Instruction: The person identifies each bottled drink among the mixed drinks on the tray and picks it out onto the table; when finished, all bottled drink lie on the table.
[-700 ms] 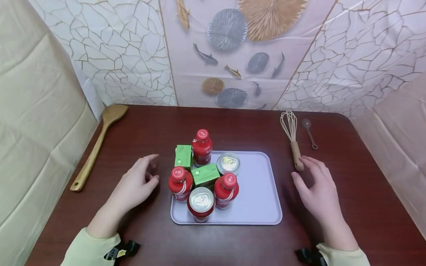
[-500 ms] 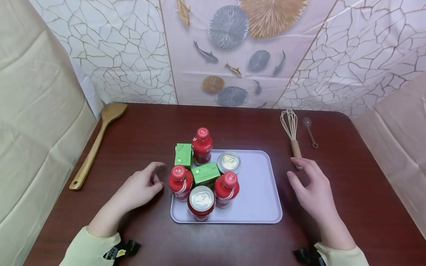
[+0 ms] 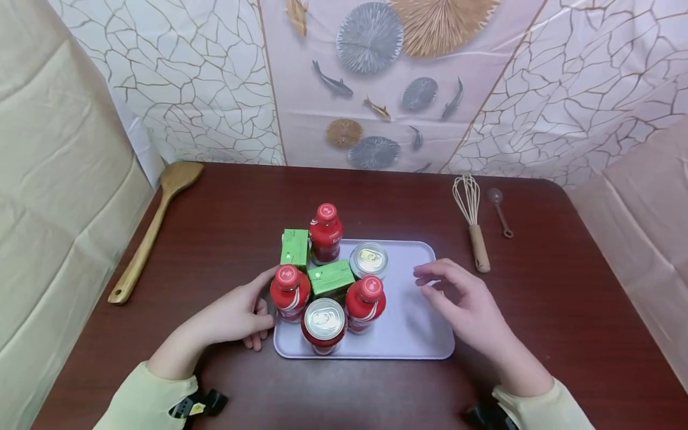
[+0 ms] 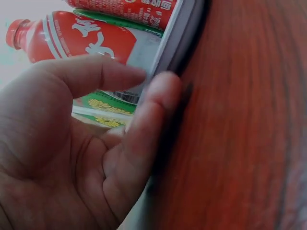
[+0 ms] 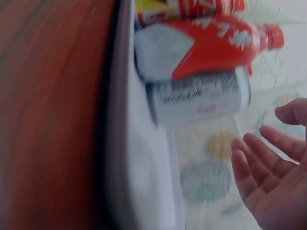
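Note:
A pale lilac tray point(image 3: 424, 340) carries three red-labelled bottles, two green boxes and two cans. My left hand point(image 3: 231, 316) is at the tray's left edge, beside the left bottle point(image 3: 290, 292). In the left wrist view its thumb and a finger lie by the tray rim; whether they touch it I cannot tell. Over the right part of the tray hovers my right hand point(image 3: 467, 301), fingers loosely bent and holding nothing. The front can point(image 3: 324, 325) stands between the left bottle and the right bottle point(image 3: 365, 304). Behind are a green box point(image 3: 330, 278), a silver-topped can point(image 3: 368, 260) and the rear bottle point(image 3: 325, 236).
A wooden spatula point(image 3: 156, 233) lies along the table's left side. At the right back are a whisk point(image 3: 475, 230) and a small measuring spoon point(image 3: 500, 212). A patterned cloth point(image 3: 215, 89) hangs behind the table. Another green box point(image 3: 295, 248) stands at the tray's back left.
My left hand has moved right to the tray's left edge. My right hand has moved left, away from the whisk handle, to above the tray. The tray's items keep their places.

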A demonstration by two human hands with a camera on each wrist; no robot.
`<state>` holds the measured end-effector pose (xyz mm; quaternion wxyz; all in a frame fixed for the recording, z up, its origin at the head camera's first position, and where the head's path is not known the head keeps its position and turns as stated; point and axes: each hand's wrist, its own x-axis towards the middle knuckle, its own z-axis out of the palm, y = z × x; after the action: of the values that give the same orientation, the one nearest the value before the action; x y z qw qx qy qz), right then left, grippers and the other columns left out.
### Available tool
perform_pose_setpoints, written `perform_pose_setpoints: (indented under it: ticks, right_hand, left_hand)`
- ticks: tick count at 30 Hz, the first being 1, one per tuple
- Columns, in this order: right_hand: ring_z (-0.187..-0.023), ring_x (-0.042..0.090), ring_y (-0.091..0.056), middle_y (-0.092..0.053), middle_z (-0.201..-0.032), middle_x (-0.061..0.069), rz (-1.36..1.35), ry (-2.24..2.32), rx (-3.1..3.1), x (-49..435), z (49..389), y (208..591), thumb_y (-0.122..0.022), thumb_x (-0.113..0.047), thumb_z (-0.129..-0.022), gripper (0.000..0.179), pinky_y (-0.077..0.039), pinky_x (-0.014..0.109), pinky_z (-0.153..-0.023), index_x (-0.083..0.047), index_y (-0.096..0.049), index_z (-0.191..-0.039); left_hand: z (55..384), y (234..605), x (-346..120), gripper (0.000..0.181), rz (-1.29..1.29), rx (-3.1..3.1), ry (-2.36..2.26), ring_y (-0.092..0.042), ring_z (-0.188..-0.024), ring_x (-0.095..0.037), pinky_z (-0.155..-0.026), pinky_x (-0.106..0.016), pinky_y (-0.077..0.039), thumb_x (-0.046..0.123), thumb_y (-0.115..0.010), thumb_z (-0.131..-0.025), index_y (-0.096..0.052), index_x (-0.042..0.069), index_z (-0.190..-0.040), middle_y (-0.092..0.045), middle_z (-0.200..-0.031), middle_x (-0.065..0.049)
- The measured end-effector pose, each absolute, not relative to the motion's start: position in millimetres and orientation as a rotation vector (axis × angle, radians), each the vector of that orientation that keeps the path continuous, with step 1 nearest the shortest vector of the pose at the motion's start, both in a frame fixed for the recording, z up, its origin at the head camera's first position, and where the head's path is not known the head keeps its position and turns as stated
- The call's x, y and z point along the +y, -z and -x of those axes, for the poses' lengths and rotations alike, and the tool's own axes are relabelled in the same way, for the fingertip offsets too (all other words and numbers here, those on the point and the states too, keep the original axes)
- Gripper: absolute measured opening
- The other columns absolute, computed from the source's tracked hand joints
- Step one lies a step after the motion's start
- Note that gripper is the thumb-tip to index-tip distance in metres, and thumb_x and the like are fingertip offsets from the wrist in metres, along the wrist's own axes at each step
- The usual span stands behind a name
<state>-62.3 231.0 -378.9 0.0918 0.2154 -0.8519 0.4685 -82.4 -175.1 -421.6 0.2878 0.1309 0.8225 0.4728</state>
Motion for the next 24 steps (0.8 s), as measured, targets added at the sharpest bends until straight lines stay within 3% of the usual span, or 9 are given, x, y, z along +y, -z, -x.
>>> perform_pose_setpoints:
  ticks: [7, 12, 24]
  right_hand:
    - [-0.108, 0.02, -0.067, -0.068, -0.121, 0.002, -1.032, -1.493, -2.518, 207, 69, 356, -0.074, 0.007, -0.087, 0.045, -0.061, 0.03, -0.085, -0.008, -0.066, -0.129]
    - [-0.115, 0.016, -0.062, -0.066, -0.127, -0.001, -1.193, -1.47, -2.535, 196, 75, 351, -0.079, 0.0, -0.086, 0.051, -0.06, 0.032, -0.087, -0.012, -0.064, -0.133]
    - [-0.108, 0.01, -0.061, -0.065, -0.123, -0.005, -1.138, -1.363, -2.53, 182, 73, 355, -0.087, -0.008, -0.08, 0.052, -0.056, 0.027, -0.092, -0.017, -0.069, -0.129]
  left_hand:
    - [84, 430, -174, 0.094, -0.352, 2.12, -1.333, -0.071, -0.056, -0.029, -0.051, -0.044, -0.061, 0.002, -0.068, -0.09, -0.012, 0.013, -0.165, -0.07, -0.07, -0.012]
    - [80, 438, -170, 0.095, -0.324, 2.059, -1.403, -0.072, -0.057, -0.032, -0.052, -0.045, -0.062, 0.002, -0.07, -0.09, -0.012, 0.016, -0.165, -0.07, -0.072, -0.014]
    - [82, 435, -170, 0.094, -0.375, 2.065, -1.411, -0.071, -0.056, -0.032, -0.051, -0.045, -0.062, 0.0, -0.07, -0.089, -0.015, 0.018, -0.163, -0.069, -0.07, -0.014]
